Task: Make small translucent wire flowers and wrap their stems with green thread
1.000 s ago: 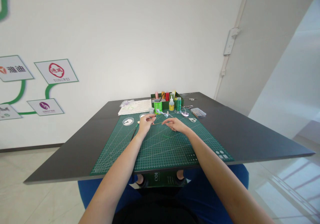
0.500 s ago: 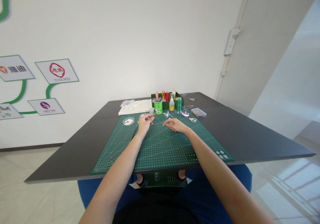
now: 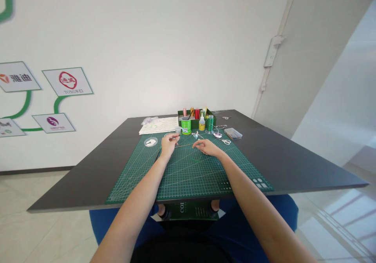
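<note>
Over the far half of the green cutting mat (image 3: 188, 176), my left hand (image 3: 169, 144) is closed in a pinch. A small dark tip shows at its fingertips, too small to name. To its right, my right hand (image 3: 207, 147) hovers low with bent fingers drawn together toward the left. Whatever they pinch is too fine to make out. A thin brown stick (image 3: 184, 145) lies between the two hands, its right end close to my right fingertips. Just beyond the left hand stands a bright green can (image 3: 186, 126) with a dark-handled tool in it.
A green box (image 3: 213, 121) of thread spools sits at the back, with a glue bottle (image 3: 201, 124) and a green spool (image 3: 210, 123) before it. Scissors (image 3: 226, 142) and a clear case (image 3: 233, 133) are right; a shallow dish (image 3: 150, 142) and white sheets (image 3: 158, 125) are left.
Both hands stay nearly where they were, still in the same poses. The left hand has shifted very slightly left. The view has tilted a little.
</note>
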`<state>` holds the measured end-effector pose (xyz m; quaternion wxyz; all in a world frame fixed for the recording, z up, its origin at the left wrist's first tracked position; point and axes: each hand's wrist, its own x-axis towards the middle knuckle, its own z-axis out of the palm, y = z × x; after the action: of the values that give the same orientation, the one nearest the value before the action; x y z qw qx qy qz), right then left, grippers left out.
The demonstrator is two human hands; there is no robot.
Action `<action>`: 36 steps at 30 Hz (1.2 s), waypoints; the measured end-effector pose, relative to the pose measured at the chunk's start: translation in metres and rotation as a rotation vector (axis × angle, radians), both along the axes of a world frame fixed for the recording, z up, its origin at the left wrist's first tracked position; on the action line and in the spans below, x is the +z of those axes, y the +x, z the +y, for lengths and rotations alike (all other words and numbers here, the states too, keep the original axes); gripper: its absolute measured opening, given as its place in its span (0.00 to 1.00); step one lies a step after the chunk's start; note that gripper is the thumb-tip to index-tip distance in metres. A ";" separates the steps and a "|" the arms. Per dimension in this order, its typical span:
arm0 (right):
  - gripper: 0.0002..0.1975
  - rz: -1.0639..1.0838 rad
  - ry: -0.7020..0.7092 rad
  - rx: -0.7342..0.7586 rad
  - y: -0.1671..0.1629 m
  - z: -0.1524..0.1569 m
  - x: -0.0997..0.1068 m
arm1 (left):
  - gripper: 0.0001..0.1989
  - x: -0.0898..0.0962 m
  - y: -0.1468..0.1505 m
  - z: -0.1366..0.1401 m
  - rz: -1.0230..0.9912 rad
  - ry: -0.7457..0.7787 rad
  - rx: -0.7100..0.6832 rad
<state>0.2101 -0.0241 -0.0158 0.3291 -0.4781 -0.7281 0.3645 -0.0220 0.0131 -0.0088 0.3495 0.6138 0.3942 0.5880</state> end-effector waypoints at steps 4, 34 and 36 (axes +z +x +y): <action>0.14 -0.005 0.011 -0.001 0.001 0.000 0.000 | 0.10 0.001 -0.001 -0.001 0.000 0.001 0.006; 0.12 -0.412 0.125 -0.496 0.011 0.008 -0.005 | 0.13 0.002 -0.008 0.006 -0.106 0.002 0.081; 0.12 -0.425 0.104 -0.543 0.013 0.007 -0.006 | 0.13 0.002 -0.010 0.008 -0.122 0.000 0.086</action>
<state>0.2227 -0.0167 -0.0217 0.2790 -0.7023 -0.6442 0.1181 -0.0319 0.0211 -0.0069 0.3472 0.5595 0.3980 0.6388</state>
